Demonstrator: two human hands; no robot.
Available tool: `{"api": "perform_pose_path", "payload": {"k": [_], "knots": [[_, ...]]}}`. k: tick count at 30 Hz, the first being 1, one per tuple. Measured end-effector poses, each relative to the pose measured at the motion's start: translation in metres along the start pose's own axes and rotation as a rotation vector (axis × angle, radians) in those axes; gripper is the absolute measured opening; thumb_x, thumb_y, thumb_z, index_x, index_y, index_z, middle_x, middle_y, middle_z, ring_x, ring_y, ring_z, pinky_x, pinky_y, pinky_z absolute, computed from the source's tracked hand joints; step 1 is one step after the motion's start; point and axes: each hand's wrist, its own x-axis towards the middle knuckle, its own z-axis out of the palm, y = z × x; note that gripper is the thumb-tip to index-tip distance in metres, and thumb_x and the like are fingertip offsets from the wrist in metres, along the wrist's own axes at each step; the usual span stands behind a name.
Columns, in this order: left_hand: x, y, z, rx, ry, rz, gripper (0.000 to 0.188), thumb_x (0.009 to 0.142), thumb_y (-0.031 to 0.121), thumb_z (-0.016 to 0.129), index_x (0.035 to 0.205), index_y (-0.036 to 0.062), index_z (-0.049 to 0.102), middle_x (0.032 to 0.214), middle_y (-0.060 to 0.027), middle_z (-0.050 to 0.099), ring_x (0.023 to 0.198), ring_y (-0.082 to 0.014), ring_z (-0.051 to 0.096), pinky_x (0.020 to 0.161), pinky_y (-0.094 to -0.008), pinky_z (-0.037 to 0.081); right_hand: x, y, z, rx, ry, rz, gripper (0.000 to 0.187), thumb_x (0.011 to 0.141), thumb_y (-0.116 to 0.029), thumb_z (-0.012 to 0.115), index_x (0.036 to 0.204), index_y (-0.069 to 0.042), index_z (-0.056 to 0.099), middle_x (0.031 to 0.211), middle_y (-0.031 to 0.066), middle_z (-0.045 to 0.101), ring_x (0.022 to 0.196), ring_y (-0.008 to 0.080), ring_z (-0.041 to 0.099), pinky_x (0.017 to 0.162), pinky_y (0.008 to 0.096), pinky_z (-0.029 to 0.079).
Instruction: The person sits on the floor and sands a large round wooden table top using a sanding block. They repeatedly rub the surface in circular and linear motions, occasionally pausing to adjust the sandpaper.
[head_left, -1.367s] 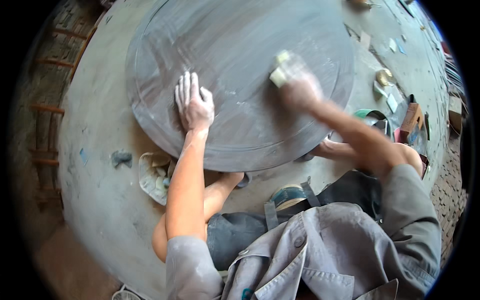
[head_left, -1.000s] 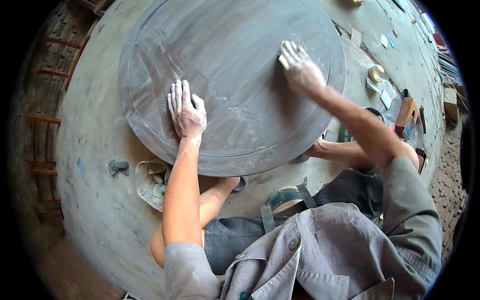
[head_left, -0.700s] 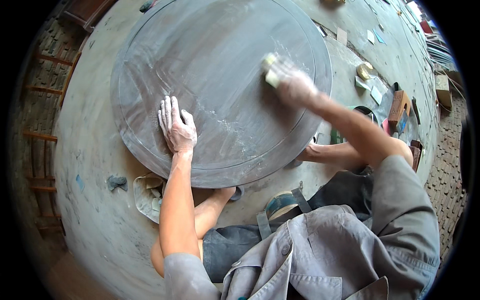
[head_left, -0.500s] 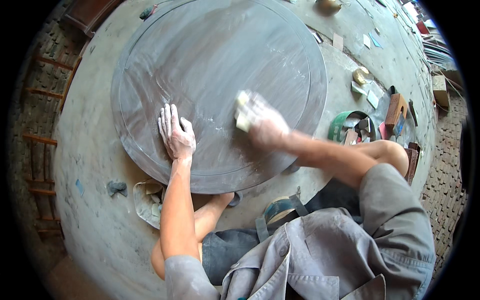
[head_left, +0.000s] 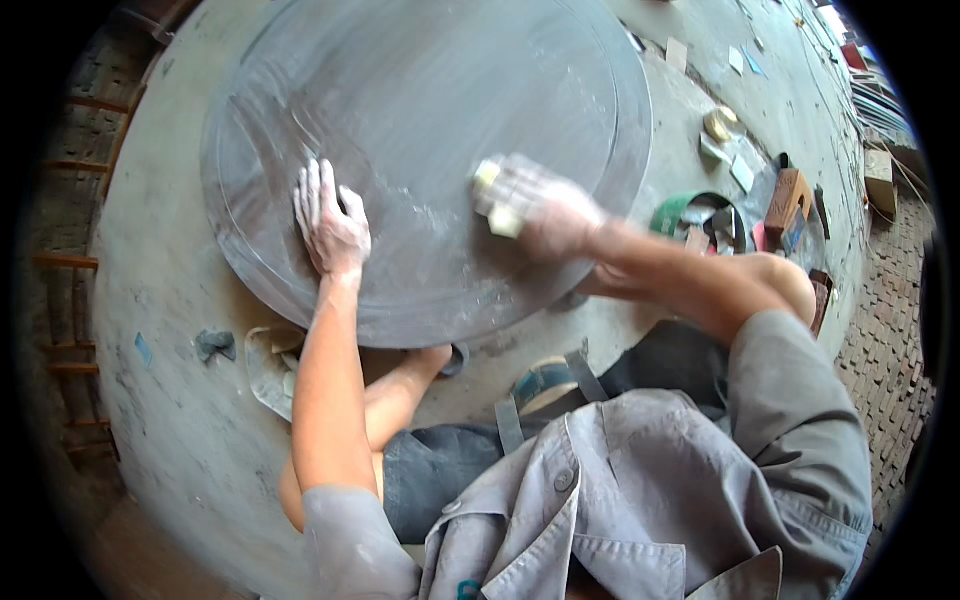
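A large round, dark grey tabletop (head_left: 430,90) with a grooved border lies in front of me, streaked with pale dust. On its near left part my left hand (head_left: 335,235) rests flat, dusty white, fingers stretched out and holding nothing. My right hand (head_left: 550,210), smeared by motion, is on the right half of the surface, closed over a pale yellow sanding pad (head_left: 505,221). Parts of the pad stick out at the left of the fingers; the rest is hidden beneath them. White dust marks lie on the surface between my hands.
Right of the tabletop stands a green round tub (head_left: 672,212) with scraps in it, beside a wooden block (head_left: 789,200). A pale container (head_left: 268,372) and a grey rag (head_left: 214,345) are at the near left. Wooden frames (head_left: 70,262) line the far left edge.
The right hand and pad have shifted slightly right across the tabletop, still blurred. The view has tilted a little, so the tabletop and left hand appear higher and further left.
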Motion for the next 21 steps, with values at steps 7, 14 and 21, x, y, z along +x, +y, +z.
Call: {"api": "perform_pose_path", "payload": {"k": [7, 14, 21], "knots": [[-0.005, -0.013, -0.003, -0.005, 0.074, -0.024, 0.044, 0.095, 0.018, 0.054, 0.135, 0.0018, 0.062, 0.144, -0.0193, 0.057, 0.138, -0.0365, 0.049, 0.119, -0.0483, 0.032, -0.054, -0.003, 0.002, -0.274, -0.015, 0.126, 0.067, 0.079, -0.008, 0.058, 0.145, 0.001, 0.049, 0.157, 0.0214, 0.042, 0.149, 0.0372, 0.036, 0.127, 0.0504, 0.022], [-0.01, -0.02, 0.003, -0.01, 0.069, -0.05, 0.046, 0.098, 0.02, 0.052, 0.141, 0.0048, 0.058, 0.147, -0.0177, 0.055, 0.14, -0.034, 0.047, 0.121, -0.0454, 0.032, -0.041, -0.02, -0.025, -0.16, -0.233, -0.112, 0.07, 0.082, 0.001, 0.062, 0.15, -0.008, 0.046, 0.154, 0.016, 0.047, 0.147, 0.0327, 0.04, 0.126, 0.0446, 0.027], [-0.006, -0.014, 0.016, 0.001, 0.064, -0.078, 0.047, 0.099, 0.023, 0.05, 0.141, 0.0047, 0.057, 0.15, -0.0147, 0.053, 0.143, -0.0308, 0.045, 0.123, -0.0434, 0.029, -0.021, -0.093, 0.025, -0.035, -0.401, -0.117, 0.068, 0.09, -0.007, 0.052, 0.156, -0.006, 0.035, 0.163, 0.0176, 0.035, 0.152, 0.0296, 0.031, 0.129, 0.0424, 0.019]]}}
